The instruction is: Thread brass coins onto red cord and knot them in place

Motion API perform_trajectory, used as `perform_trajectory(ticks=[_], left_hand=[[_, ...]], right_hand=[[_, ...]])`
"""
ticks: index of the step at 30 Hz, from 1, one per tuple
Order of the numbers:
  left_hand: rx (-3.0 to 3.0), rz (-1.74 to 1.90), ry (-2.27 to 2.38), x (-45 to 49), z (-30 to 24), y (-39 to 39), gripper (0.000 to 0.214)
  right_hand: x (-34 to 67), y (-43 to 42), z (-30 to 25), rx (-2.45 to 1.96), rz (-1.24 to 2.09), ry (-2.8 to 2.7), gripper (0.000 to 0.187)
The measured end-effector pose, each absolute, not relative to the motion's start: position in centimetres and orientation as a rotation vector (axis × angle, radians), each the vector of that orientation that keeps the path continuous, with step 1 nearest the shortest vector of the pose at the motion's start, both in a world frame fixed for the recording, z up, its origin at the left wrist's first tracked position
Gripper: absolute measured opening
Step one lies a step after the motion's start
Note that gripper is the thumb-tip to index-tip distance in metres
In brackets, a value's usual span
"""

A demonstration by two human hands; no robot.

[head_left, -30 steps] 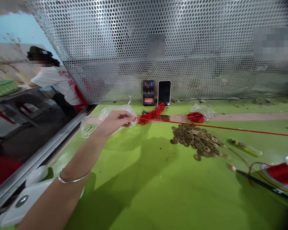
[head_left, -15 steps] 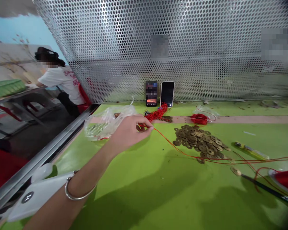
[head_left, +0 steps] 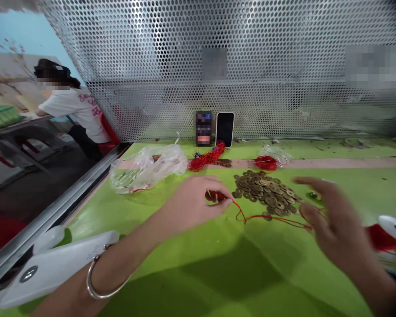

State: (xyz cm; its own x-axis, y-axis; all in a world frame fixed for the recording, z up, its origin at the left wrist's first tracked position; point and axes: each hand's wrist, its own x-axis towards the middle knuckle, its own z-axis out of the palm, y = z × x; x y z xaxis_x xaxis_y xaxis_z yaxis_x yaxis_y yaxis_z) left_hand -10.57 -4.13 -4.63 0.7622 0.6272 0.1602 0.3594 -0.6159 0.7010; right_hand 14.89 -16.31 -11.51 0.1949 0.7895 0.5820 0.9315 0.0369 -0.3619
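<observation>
In a pinch between thumb and fingertips, my left hand holds a thin red cord above the green tabletop. From there the cord droops and runs right, past the near edge of a pile of brass coins with holes. My right hand, blurred, hovers right of the pile with index finger and thumb spread apart. The cord reaches the thumb's side; whether it touches the hand is unclear. Part of a lighter shows behind the right hand. A spool of red thread stands beside the right wrist.
Two phones lean against a perforated metal panel. Before them lie a red cord bundle, a clear plastic bag and a red coil. A white device lies under my left forearm. Another person sits far left.
My right hand has come into view from the right, near the coins. My left hand has moved right and nearer with the cord, which now hangs slacker. The view has shifted slightly.
</observation>
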Motion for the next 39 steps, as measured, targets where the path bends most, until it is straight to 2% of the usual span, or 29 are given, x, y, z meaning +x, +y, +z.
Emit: perform_trajectory(ticks=[4, 7, 21, 39], left_hand=[[2.279, 0.486, 0.722, -10.3, -4.4, -5.3, 0.01], [2.249, 0.497, 0.748, -10.2, -4.5, -5.5, 0.01], [2.045, 0.477, 0.806, -9.7, -6.4, -5.1, 0.015], [1.971, 0.477, 0.871, -9.6, -6.5, -4.6, 0.019]], right_hand=[[7.1, -14.2, -10.0, -1.492, 0.484, -1.813, 0.034], [5.2, -13.3, -9.7, -1.425, 0.771, -1.738, 0.043], [6.0, -14.2, -12.4, -1.467, 0.668, -1.453, 0.035], [6.6, -14.3, -12.1, -1.535, 0.582, -1.509, 0.033]])
